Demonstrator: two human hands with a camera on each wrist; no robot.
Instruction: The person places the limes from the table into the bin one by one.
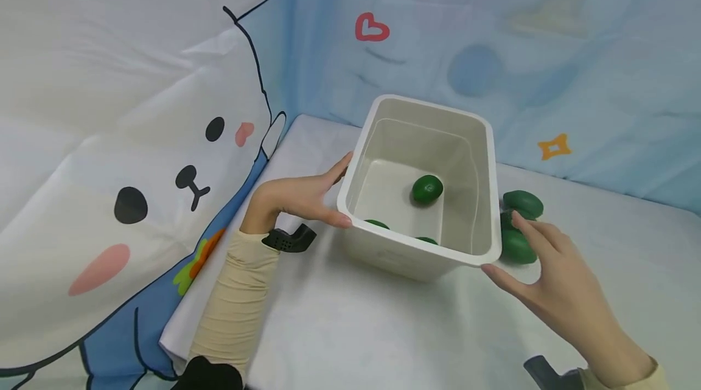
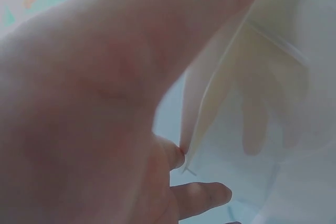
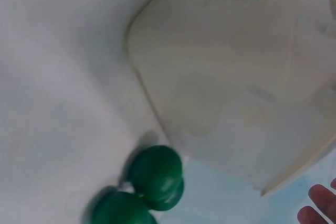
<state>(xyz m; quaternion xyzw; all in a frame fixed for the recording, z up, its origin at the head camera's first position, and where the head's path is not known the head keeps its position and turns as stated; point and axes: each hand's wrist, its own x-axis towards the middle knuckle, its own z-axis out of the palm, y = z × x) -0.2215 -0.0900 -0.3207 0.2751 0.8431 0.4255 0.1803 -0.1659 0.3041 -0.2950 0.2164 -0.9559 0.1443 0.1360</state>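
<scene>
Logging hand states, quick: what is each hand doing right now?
Left hand: open, straight fingers touching the bin at its left wall.
Right hand: open, fingertips at the bin's right corner, holding nothing.

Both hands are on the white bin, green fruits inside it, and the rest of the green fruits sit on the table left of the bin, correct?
Not quite. The loose fruits lie right of the bin, by the right hand, as the head view shows. The left hand is on the bin's left side, with fruits inside.
</scene>
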